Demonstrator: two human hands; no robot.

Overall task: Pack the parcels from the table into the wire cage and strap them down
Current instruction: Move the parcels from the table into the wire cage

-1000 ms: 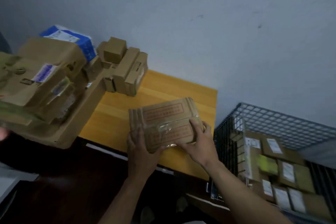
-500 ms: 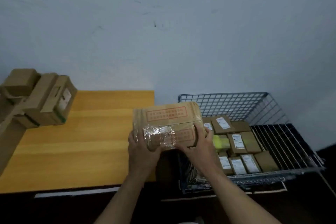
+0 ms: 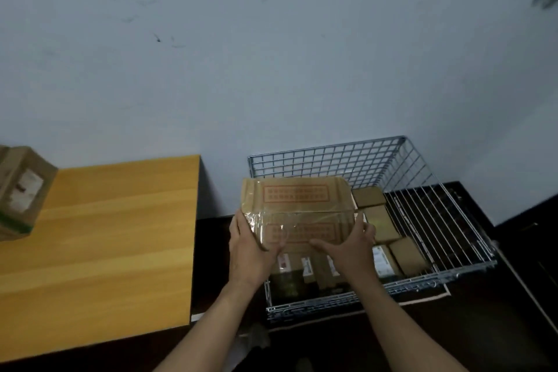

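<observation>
We hold the flat taped parcel (image 3: pixel 297 208) between both hands: our left hand (image 3: pixel 249 251) grips its left edge with the thumb lying over the clear tape, and our right hand (image 3: pixel 350 248) clasps the right near corner, thumb on top and fingers wrapped round the side. A second ago this parcel sat over the near edge of the table (image 3: pixel 105 235); half a second ago it hung over the gap between table and cage. Now it is clear of the table and hovers above the left part of the wire cage (image 3: pixel 326 157), over the small boxes (image 3: pixel 407 254) already packed on the cage floor. We judge the carry all but done, and what remains for this parcel is to lower it flat onto that layer, where its broad face should sit steadily if we keep it level. At least one more labelled box (image 3: pixel 21 190) rests at the table's far left edge, so more trips appear to lie ahead, and we see no strap in view yet.
</observation>
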